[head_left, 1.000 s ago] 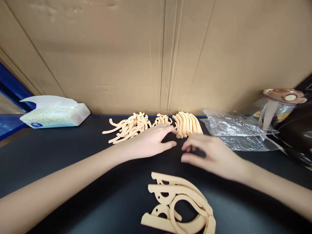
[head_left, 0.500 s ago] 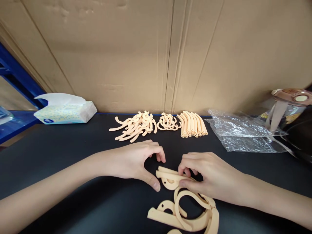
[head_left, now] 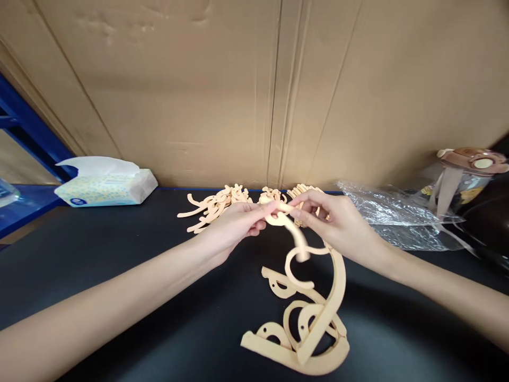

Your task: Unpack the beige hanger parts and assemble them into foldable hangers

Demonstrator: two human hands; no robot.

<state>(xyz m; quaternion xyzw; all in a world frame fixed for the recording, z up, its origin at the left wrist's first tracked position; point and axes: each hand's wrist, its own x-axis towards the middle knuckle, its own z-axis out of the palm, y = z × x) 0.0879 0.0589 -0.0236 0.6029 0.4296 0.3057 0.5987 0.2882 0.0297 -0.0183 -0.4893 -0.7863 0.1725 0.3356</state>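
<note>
My left hand (head_left: pixel 238 217) pinches the end of a beige plastic folding hanger (head_left: pixel 277 218) between thumb and fingers. My right hand (head_left: pixel 334 217) closes its thumb and fingertips on the same part, right beside the left fingertips. A slim curved piece (head_left: pixel 298 241), blurred by motion, hangs below the fingertips. Under my right hand, a long curved arm with a hook (head_left: pixel 292 270) reaches down across other beige hangers (head_left: pixel 274 355); whether it joins the held part is hidden. Those hangers lie overlapped on the black tabletop (head_left: pixel 159 329), with half-round cutouts and small holes.
At the back lie a heap of thin curved pieces (head_left: pixel 217 204), some hooks (head_left: pixel 272 192) and a row of arms (head_left: pixel 306 188), partly behind my hands. A tissue pack (head_left: pixel 107 185) sits left. Clear plastic bags (head_left: pixel 389 212) and a bottle (head_left: pixel 469 170) stand right.
Both hands have risen and moved away from me, coming together on a hanger part. My left hand has gone from open to pinching. The long arm with the hook now crosses the near pile.
</note>
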